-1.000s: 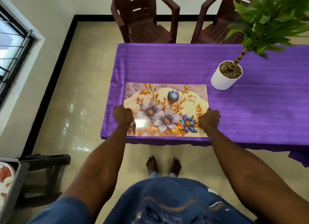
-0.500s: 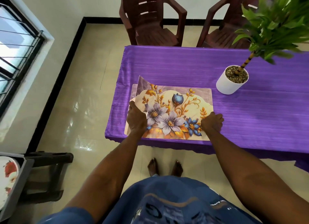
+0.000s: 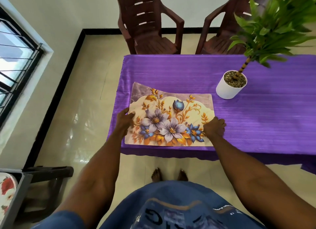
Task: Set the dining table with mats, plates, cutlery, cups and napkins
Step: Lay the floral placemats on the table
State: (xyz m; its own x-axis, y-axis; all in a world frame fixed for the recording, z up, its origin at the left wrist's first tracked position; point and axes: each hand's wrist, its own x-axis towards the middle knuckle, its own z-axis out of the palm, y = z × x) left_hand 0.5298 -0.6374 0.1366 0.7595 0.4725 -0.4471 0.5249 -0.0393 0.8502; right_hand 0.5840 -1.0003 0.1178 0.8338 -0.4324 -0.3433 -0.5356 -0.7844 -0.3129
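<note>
Mat: floral placemat [image 3: 171, 116] gripped at left edge by left hand [image 3: 124, 121], far-left corner lifted; right edge pinned under curled right hand [image 3: 214, 128].
Surface: purple tablecloth [image 3: 256, 126].
Room: two brown chairs [image 3: 148, 23] beyond.

Table: covered by a purple tablecloth [image 3: 256, 126] whose edge hangs over the near side.
Placemat: a floral placemat [image 3: 171, 119] lies at the table's near-left corner, its far-left corner curled up off the cloth.
Plant: a white pot [image 3: 229, 89] filled with pebbles and holding a leafy green plant stands on the cloth, just beyond the placemat's far-right corner.
</note>
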